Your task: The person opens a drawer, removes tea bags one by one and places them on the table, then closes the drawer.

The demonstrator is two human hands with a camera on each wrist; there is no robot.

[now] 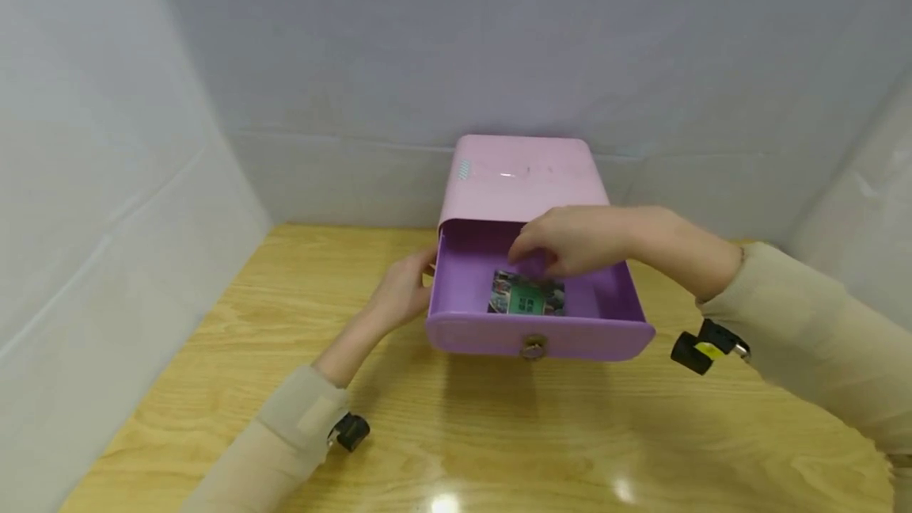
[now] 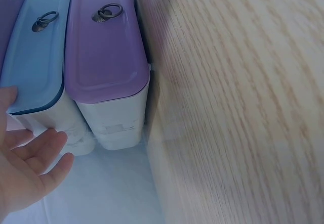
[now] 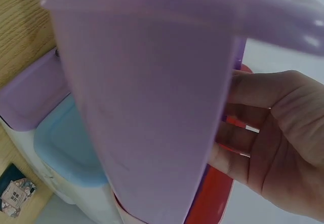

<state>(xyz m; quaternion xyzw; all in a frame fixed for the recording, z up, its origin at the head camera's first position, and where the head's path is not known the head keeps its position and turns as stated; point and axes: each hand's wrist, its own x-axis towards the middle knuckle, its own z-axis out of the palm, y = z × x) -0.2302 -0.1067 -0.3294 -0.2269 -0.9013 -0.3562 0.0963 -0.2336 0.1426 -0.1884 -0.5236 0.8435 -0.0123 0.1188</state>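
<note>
A pink cabinet (image 1: 527, 176) has its purple top drawer (image 1: 456, 291) pulled out. In the drawer lies a green, picture-printed card or small packet (image 1: 526, 295). My right hand (image 1: 577, 240) reaches in just above it, thumb and index finger apart; in the right wrist view the drawer's side wall (image 3: 147, 113) hides the fingertips. My left hand (image 1: 402, 291) is at the left side of the drawer. In the left wrist view that hand (image 2: 33, 168) has its fingers spread beside the blue drawer (image 2: 38, 57).
Below the blue drawer is a shut purple drawer (image 2: 104, 47) with a ring pull. A picture-printed packet (image 3: 17, 196) lies on the wooden table (image 1: 285, 323) in the right wrist view. A red surface (image 3: 210, 198) shows past the drawer wall. White cloth (image 1: 356, 62) stands behind.
</note>
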